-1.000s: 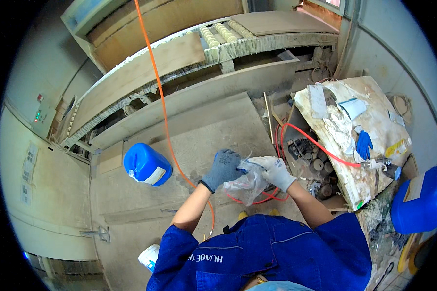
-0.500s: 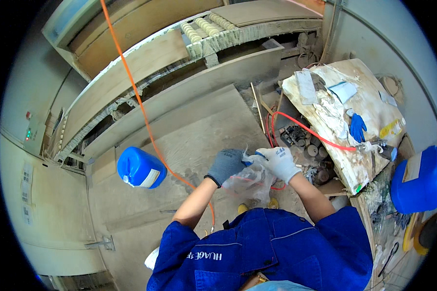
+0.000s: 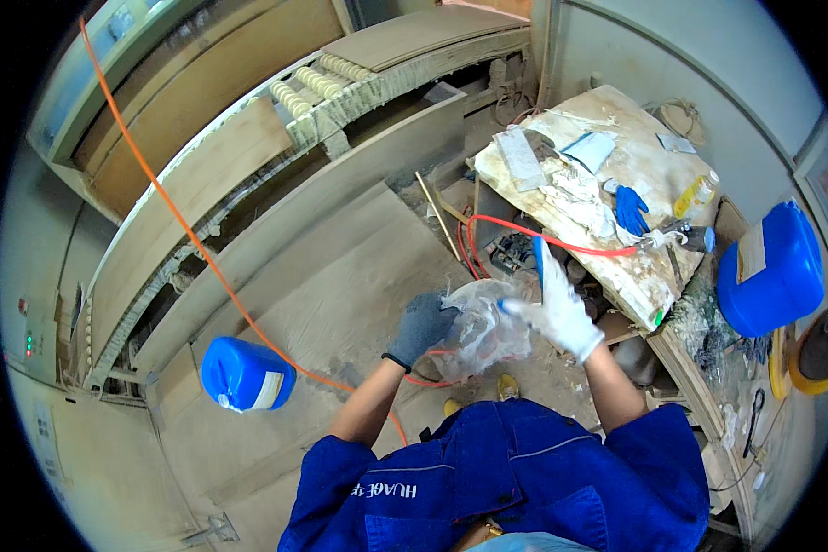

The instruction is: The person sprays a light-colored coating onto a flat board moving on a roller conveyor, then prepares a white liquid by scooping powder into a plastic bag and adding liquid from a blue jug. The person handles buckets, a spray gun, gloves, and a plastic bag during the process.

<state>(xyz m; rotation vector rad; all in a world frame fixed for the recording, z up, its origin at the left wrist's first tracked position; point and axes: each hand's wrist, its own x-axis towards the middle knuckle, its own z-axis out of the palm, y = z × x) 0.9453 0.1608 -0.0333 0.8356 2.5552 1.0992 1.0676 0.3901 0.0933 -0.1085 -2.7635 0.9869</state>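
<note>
Directions are being read with the clear plastic bag (image 3: pixel 489 339) at the dial's centre and the wearer's blue jacket (image 3: pixel 488 460) at six o'clock. The bag is hanging over the floor (image 3: pixel 331 276), between the hands. At nine o'clock, the grey-gloved left hand (image 3: pixel 423 327) is grasping the bag's side with curled fingers. Near two to three o'clock, the white-gloved right hand (image 3: pixel 559 317) is showing a released posture, fingers spreading apart; its blurred, blue-tipped thumb is overlapping the bag, and whether it is touching cannot be told.

Clearance: the broadest bare floor is extending from nine to eleven o'clock, and the upright panel (image 3: pixel 377 170) below the roller conveyor (image 3: pixel 318 83) is bounding it. An orange hose (image 3: pixel 189 232) is crossing that space from ten round to seven. A blue jerrycan (image 3: pixel 248 375) is standing at nine, well apart from the left hand. From twelve to two, the littered table (image 3: pixel 653 147) is limiting movement, its edge running near the right hand and a red hose (image 3: pixel 561 243) lying over it.

Change: half a second earlier, both hands were meeting at the bag; now the right hand is standing apart and the bag is spreading wider. The camera is facing further right, so fixtures are appearing further left.
</note>
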